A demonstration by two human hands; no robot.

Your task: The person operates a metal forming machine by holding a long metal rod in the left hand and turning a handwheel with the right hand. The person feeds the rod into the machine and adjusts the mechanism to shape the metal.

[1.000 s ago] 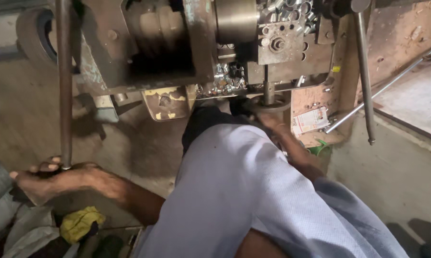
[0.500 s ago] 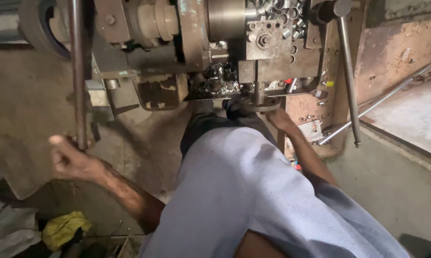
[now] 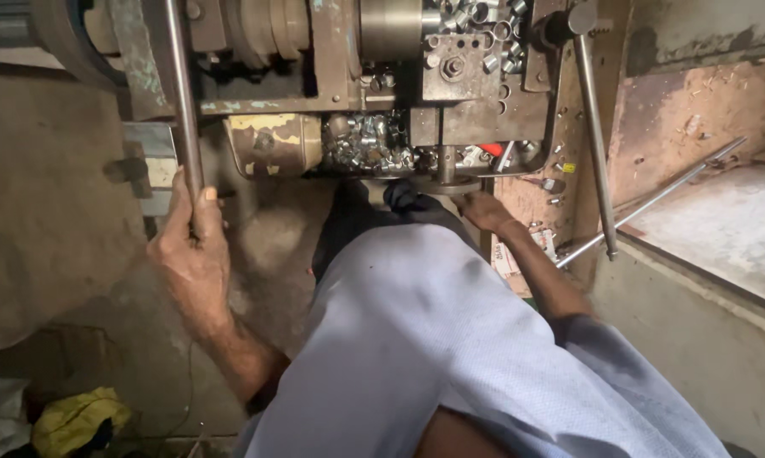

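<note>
The left hand (image 3: 189, 254), at left of centre in the frame, is wrapped around a long steel lever bar (image 3: 181, 110); fingers and thumb are closed on the bar's lower end, the thumb lying along its front. The bar runs nearly upright from that grip to the top edge of the frame, passing in front of the worn metal machine (image 3: 340, 85) that fills the upper centre. The right hand (image 3: 484, 210), just right of centre, is under the machine's lower edge, touching or just beside a round metal hand wheel (image 3: 446, 182); the fingers are turned away and partly hidden, so whether they are closed on it cannot be told. A heap of small bright metal rings (image 3: 365, 148) lies on the machine's lower ledge just left of that hand, and more rings (image 3: 476, 21) sit at the top. A second handle rod (image 3: 593, 127) hangs down at upper right, and a thin steel rod (image 3: 654, 202) leans diagonally against the stained wall beyond it. The person's pale blue garment (image 3: 450, 356) covers the lower centre. A yellow cloth (image 3: 77, 417) lies at lower left on the floor.
</note>
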